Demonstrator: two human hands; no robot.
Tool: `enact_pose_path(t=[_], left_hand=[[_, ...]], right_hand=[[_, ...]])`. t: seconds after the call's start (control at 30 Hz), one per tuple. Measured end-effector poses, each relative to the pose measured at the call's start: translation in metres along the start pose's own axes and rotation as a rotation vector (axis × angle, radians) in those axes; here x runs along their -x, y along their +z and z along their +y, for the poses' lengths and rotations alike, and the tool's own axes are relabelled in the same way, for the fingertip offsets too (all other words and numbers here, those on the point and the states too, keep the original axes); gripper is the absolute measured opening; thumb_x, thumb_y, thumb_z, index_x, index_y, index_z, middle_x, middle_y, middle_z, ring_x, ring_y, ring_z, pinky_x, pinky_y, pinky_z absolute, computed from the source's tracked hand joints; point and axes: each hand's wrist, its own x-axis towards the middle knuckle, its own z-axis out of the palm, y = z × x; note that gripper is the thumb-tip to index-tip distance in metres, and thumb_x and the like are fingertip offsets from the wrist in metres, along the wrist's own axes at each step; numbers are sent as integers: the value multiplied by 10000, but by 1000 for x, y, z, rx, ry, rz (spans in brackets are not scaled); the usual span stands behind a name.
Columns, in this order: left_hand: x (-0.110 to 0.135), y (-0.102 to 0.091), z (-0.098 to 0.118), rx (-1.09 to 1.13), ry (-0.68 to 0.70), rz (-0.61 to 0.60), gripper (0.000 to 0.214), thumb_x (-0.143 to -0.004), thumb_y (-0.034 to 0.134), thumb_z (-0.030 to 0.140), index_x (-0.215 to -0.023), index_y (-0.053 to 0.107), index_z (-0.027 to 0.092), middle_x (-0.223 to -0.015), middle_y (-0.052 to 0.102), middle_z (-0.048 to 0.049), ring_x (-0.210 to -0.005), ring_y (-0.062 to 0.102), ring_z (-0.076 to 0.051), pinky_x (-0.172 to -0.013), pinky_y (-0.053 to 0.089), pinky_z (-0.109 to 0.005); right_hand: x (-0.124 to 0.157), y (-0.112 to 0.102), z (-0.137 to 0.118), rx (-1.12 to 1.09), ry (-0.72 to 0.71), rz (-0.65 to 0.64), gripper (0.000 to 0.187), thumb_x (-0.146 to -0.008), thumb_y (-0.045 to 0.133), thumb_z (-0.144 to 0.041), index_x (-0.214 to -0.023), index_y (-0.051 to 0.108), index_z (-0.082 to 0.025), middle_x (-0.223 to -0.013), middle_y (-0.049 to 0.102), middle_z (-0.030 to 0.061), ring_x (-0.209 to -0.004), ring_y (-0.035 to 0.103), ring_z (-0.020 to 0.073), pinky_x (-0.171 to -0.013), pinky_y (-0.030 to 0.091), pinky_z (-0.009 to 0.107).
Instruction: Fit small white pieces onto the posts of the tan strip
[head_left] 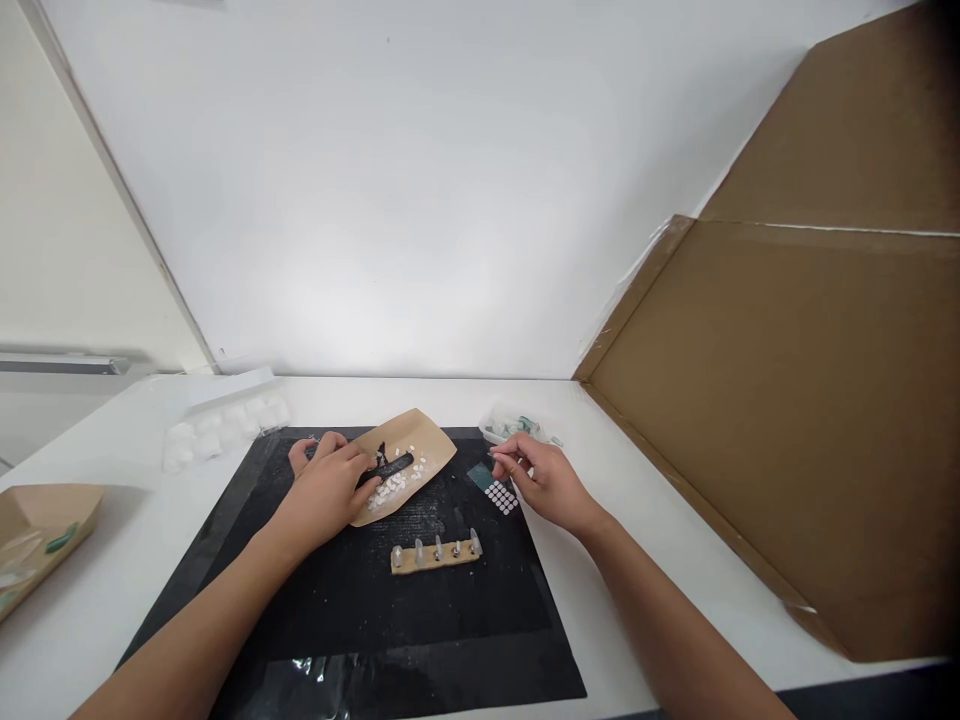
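Note:
My left hand (326,485) is at the left side of a shallow brown cardboard tray (431,440), its fingers closed on the near end of a flat black stick with a rounded tip (397,465). Small white pieces (388,489) and a few black scraps lie in that tray. Above a sheet of round white stickers (502,497), my right hand (536,475) has thumb and index fingertips pinched together; whatever is between them is too small to make out. In front of both hands, a tan strip (435,560) holds several small clear upright pieces in a row.
A black mat (360,620) covers the middle of the white table. Behind my right hand stands a clear container (510,425) with green and clear bits. At left are a clear plastic tray (225,430) and another cardboard tray (56,500). Cardboard panels (787,400) border the right side.

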Motion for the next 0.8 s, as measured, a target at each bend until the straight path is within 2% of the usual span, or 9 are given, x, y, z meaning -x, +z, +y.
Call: enact_pose_path(t=[0.13, 0.3, 0.43, 0.53, 0.6, 0.67, 0.8], left_hand=[[0, 1, -2, 38, -5, 0, 165, -922, 709, 352, -1019, 792, 248, -1001, 762, -86, -1074, 579, -341, -1038, 292, -584], [-1, -5, -1, 113, -28, 24, 133, -937, 696, 324, -1023, 776, 262, -1032, 755, -74, -1085, 589, -329, -1032, 333, -544], [-2, -12, 5, 237, -62, 21, 220, -1009, 583, 395, -1018, 757, 260, -984, 701, -59, -892, 638, -252, -827, 458, -390], [-3, -16, 12, 365, -99, 25, 304, -1035, 517, 444, -1070, 752, 255, -1010, 667, -66, -854, 647, -231, -777, 488, -359], [-3, -19, 17, 471, -130, 10, 337, -1035, 513, 476, -1035, 757, 245, -958, 666, -63, -839, 663, -227, -755, 507, -348], [-4, -21, 22, 592, -173, -24, 359, -1028, 520, 505, -1015, 755, 234, -937, 689, -58, -772, 686, -210, -677, 516, -321], [-4, -28, 30, 826, -230, -160, 373, -1002, 567, 533, -1108, 749, 226, -886, 743, -43, -685, 735, -200, -522, 479, -261]], right_hand=[[1, 3, -1, 16, -19, -6, 217, -1074, 509, -442, -1023, 616, -260, -858, 762, 20, -742, 715, 198, -660, 542, 332], [1, 4, -4, 43, -56, -1, 217, -1087, 476, -421, -1075, 617, -257, -862, 747, 27, -771, 702, 199, -668, 531, 324], [0, 15, -10, 17, -77, 36, 203, -1084, 486, -398, -1100, 628, -254, -853, 745, 29, -745, 692, 195, -693, 549, 334], [-3, 28, -24, -2, -118, 55, 201, -1088, 472, -368, -1140, 625, -249, -867, 747, 34, -750, 698, 195, -691, 558, 331], [-7, 36, -38, 19, -161, 54, 177, -1086, 477, -332, -1133, 629, -254, -897, 749, 34, -786, 709, 196, -714, 561, 330], [-13, 43, -52, 73, -242, 53, 158, -1076, 496, -302, -1122, 638, -251, -938, 750, 48, -818, 711, 206, -749, 561, 345], [-28, 54, -70, 154, -382, 77, 170, -1071, 511, -280, -1167, 648, -246, -991, 745, 70, -882, 708, 229, -810, 555, 375]])
